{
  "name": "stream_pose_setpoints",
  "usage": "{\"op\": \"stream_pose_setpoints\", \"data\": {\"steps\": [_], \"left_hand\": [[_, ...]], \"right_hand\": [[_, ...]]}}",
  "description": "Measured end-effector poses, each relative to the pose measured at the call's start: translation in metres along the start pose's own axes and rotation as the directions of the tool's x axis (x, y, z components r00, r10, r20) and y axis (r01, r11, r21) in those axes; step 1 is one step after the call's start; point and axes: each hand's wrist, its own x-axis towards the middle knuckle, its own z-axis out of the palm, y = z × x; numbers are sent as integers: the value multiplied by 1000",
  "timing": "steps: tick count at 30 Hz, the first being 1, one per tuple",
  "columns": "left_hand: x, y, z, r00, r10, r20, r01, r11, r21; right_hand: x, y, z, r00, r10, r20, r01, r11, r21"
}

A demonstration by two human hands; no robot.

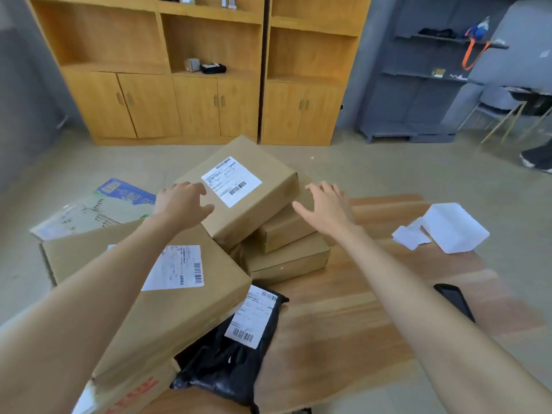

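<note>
A pile of brown paper parcels lies on a low wooden table (373, 294). The top parcel (260, 204) carries a white shipping label and sits tilted on two smaller brown parcels (286, 258). My left hand (182, 201) hovers at its left edge with fingers loosely spread, holding nothing. My right hand (327, 209) is stretched out open just right of the same parcel, apart from it. A large labelled brown box (134, 294) lies under my left forearm. A black plastic mailer (239, 348) with a white label leans against that box.
A white foam box (454, 227) and paper scraps (410, 236) sit at the table's far right, a dark phone (454, 300) nearer. Flattened printed cardboard (89, 210) lies on the floor at left. Wooden cabinets (194, 106) and a grey shelf (418, 85) line the back wall.
</note>
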Motion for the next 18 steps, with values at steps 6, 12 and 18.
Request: {"op": "stream_pose_setpoints", "data": {"steps": [6, 12, 18], "left_hand": [[24, -13, 10, 956, -293, 17, 292, 947, -133], [45, -4, 28, 816, -557, 157, 556, 678, -481], [62, 4, 45, 718, -625, 306, 641, 422, -641]], "right_hand": [[91, -4, 16, 985, -170, 3, 170, 984, 57], [154, -1, 36, 952, -267, 151, 243, 956, 163], [180, -2, 55, 906, -261, 332, 34, 829, 558]]}}
